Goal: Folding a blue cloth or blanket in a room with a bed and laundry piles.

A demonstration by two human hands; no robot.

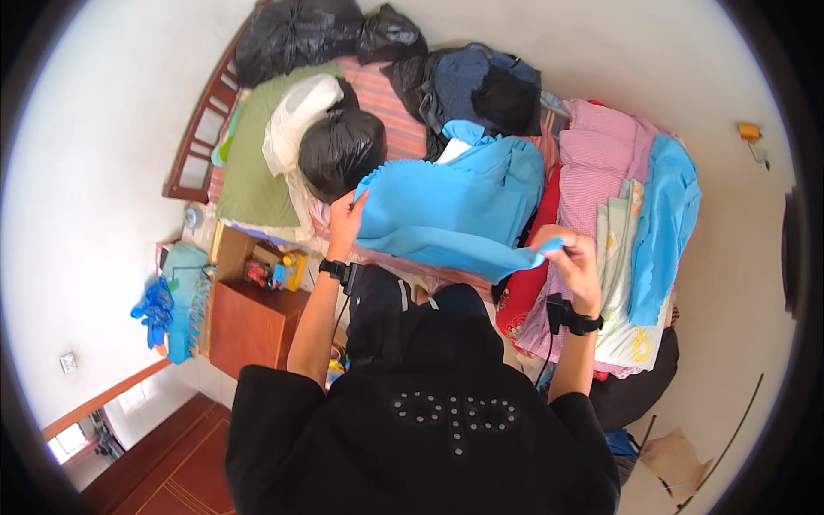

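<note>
A light blue cloth [425, 199] with a scalloped edge stretches between my two hands over the near side of the bed. My left hand [347, 209] pinches its left corner. At the right, my right hand [573, 254] grips another corner, with a tip of cloth showing past the fingers. Part of the near edge sags and folds over between them. More blue fabric [512, 158] lies bunched behind it, beside a small white patch. A knotted black plastic bag [344, 151] rests just beyond my left hand.
Folded pink checked bedding [595, 167], pale green patterned cloth [621, 225] and a second blue cloth [666, 225] are piled at right. A green pillow [254, 154], dark clothes [489, 87] and black bags [299, 38] occupy the bed. A wooden cabinet [248, 325] stands left.
</note>
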